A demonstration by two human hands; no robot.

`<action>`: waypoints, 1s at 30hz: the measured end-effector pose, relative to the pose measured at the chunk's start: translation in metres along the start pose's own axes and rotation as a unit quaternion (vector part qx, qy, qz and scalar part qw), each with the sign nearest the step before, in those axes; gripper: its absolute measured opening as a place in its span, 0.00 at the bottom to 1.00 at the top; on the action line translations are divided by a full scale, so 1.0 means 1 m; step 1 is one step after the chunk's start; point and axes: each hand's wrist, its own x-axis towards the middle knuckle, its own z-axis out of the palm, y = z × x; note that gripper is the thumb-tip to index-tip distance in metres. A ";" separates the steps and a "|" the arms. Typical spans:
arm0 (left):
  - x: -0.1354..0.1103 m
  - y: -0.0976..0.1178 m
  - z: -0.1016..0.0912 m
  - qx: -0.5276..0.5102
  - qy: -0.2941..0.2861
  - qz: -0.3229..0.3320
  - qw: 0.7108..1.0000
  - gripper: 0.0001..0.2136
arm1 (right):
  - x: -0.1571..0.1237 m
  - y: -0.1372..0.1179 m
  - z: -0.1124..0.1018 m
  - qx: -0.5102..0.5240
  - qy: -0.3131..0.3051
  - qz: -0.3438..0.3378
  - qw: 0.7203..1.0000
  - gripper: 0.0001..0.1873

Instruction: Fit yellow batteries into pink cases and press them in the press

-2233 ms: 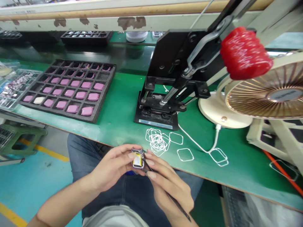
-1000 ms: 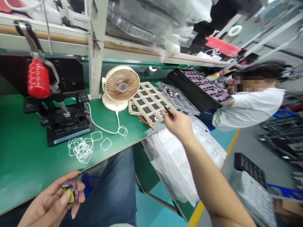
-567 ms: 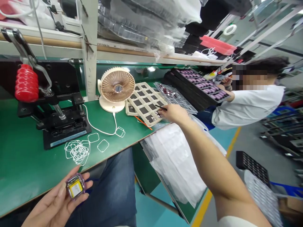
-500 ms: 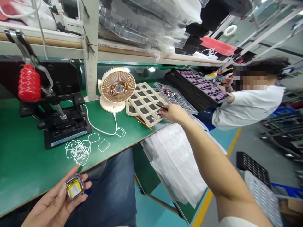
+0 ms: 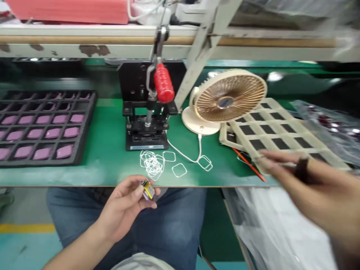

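The left hand [image 5: 120, 212] is in front of the hand press [image 5: 149, 123], over the person's jeans [image 5: 174, 225] and just past the front edge of the green table [image 5: 98, 172]. Its fingers are curled closed with the thumb, gripping a small yellow-faced battery pack in a purple frame [image 5: 148, 190] by its edges. The right hand [image 5: 317, 183] reaches in from the picture's edge, well to the right of the press, and is blurred. Its fingers stretch out over the near corner of a beige grid frame [image 5: 264, 125] and pinch a dark slim tool [image 5: 302, 168]; whether they touch the frame cannot be told. Directly in front of the press lies a tangle of white wire loops [image 5: 150, 167] on the table, with a white cable [image 5: 182, 152] just to their right. Left of the press sits a black foam tray [image 5: 45, 162] holding rows of pink pieces. Right of the press stands a cream desk fan [image 5: 227, 99], and beyond it, near the beige frame, lie an orange stick [image 5: 249, 165] and a clear plastic tray [image 5: 332, 123].
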 end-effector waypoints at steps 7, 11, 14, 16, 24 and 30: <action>-0.001 0.000 0.004 0.020 0.054 0.129 0.990 0.07 | -0.098 -0.129 0.093 0.346 -0.200 -0.035 0.916 0.04; -0.002 -0.002 0.002 0.026 0.088 0.192 0.977 0.08 | -0.116 -0.162 0.122 0.407 -0.175 -0.019 0.896 0.03; -0.002 -0.005 -0.002 0.031 0.091 0.236 0.967 0.08 | -0.121 -0.174 0.131 0.433 -0.168 -0.031 0.885 0.06; -0.002 -0.007 -0.003 0.039 0.082 0.255 0.963 0.09 | -0.124 -0.178 0.134 0.444 -0.158 -0.037 0.881 0.09; -0.004 -0.011 -0.007 0.051 0.062 0.265 0.961 0.09 | -0.134 -0.178 0.142 0.446 -0.129 -0.074 0.883 0.09; -0.003 -0.012 -0.008 0.044 0.058 0.266 0.961 0.03 | -0.132 -0.178 0.146 0.429 -0.095 -0.122 0.890 0.10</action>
